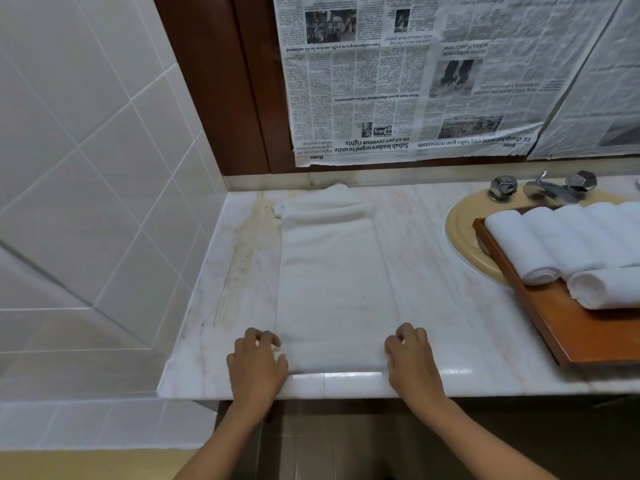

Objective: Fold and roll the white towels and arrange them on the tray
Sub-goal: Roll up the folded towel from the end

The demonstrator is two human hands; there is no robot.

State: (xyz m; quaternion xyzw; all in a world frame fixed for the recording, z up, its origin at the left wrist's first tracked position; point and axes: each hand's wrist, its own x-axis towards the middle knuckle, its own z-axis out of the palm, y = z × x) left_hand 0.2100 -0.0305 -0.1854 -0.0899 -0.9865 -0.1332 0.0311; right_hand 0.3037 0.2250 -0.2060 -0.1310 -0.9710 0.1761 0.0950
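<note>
At the near edge of the marble surface [485, 379], the left hand [258, 362] and the right hand [410, 358] sit at the two near corners of a white towel [332, 282]. Both hands lie palm down with the fingers [266, 337] curled. The left hand grips the towel's near left corner, thumb against its edge, and the right hand grips the near right corner in the same way. The cloth between the hands lies right at the rounded lip of the surface and looks slightly thicker there than further on.

From the hands the towel runs straight away as a long, narrow folded strip, flat on the surface. Its far end is bunched into a loose fold close to the back wall. Left of the towel a brownish stain [242, 251] runs front to back along the marble.

To the right, well apart from the towel, a wooden tray [571, 337] rests partly on the surface and partly over a cream sink [460, 237]. On the tray several rolled towels [554, 237] lie side by side, touching, and a single roll [606, 287] lies across their near ends. Behind the sink stand chrome taps [504, 188] with a spout between them.

At the back, sheets of newspaper [398, 81] hang upside down above the surface, beside a dark wooden frame [221, 81]. A white tiled wall [86, 150] closes the left side.
</note>
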